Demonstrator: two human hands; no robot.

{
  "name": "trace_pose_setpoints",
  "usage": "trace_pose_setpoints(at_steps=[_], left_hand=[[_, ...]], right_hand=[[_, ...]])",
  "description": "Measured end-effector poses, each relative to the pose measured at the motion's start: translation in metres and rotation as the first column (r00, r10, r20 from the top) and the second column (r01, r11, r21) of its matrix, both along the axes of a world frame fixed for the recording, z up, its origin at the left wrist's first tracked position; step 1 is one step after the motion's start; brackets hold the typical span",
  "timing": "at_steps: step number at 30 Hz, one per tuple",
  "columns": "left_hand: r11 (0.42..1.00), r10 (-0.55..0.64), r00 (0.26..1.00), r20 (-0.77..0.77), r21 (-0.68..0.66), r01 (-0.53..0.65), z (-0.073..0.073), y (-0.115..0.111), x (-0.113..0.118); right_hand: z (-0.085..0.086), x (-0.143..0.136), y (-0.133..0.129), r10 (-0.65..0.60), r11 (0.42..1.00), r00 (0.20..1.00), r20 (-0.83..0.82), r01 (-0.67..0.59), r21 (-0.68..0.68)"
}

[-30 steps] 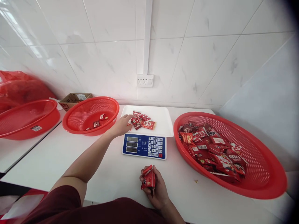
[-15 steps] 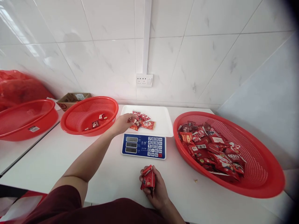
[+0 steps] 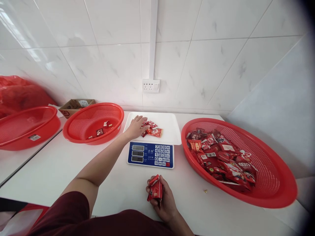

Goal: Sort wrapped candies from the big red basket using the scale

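My left hand (image 3: 137, 127) lies over the left part of a small pile of red packets (image 3: 155, 131), its fingers apart and touching them. These packets rest on the white pan (image 3: 169, 123) of a scale. Below the pan is the scale's blue panel (image 3: 150, 154) with keys and three displays. Nearer to me, my right hand (image 3: 165, 198) is closed around several red packets (image 3: 155, 190), held just above the white table. To the right, a large red basket (image 3: 273, 177) holds a heap of red packets (image 3: 223, 157).
A red basket (image 3: 93, 113) with a few small packets stands left of the scale. Farther left are another red basket (image 3: 49, 123), a cardboard box (image 3: 67, 113) and a red bag (image 3: 22, 93). A tiny gold item (image 3: 205, 191) lies on the table (image 3: 118, 196).
My left hand has spread its fingers and moved slightly left and up over the packets on the pan. My right hand keeps hold of its packets. The view has shifted slightly.
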State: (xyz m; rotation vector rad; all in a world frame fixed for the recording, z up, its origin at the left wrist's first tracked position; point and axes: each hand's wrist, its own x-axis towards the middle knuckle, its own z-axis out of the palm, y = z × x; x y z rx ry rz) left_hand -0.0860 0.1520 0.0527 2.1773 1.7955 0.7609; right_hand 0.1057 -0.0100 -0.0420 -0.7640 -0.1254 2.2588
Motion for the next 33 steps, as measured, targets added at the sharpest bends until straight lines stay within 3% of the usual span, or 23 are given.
trace_pose_setpoints(at_steps=[3, 12, 24, 29, 33], left_hand=[[0.996, -0.051, 0.996, -0.074, -0.079, 0.045, -0.004, -0.003, 0.001], [0.971, -0.178, 0.981, -0.073, -0.173, 0.163, 0.0, -0.012, 0.005], [0.976, -0.182, 0.979, -0.095, -0.142, 0.168, 0.001, -0.018, 0.013], [0.995, -0.101, 0.995, 0.002, 0.024, 0.101, 0.002, -0.02, 0.003], [0.961, -0.016, 0.988, 0.153, 0.275, -0.027, 0.007, -0.047, 0.001]], right_hand=[[0.001, 0.0, 0.0, 0.004, 1.0, 1.0, 0.007, -0.004, -0.004], [0.001, -0.001, 0.0, 0.011, 1.0, 1.0, 0.005, -0.011, 0.0], [-0.001, 0.0, 0.0, -0.01, 1.0, 1.0, 0.004, 0.01, -0.004], [-0.002, 0.0, 0.0, -0.008, 1.0, 1.0, -0.007, 0.009, 0.015], [-0.002, 0.001, 0.0, -0.003, 1.0, 1.0, -0.018, 0.004, 0.029]])
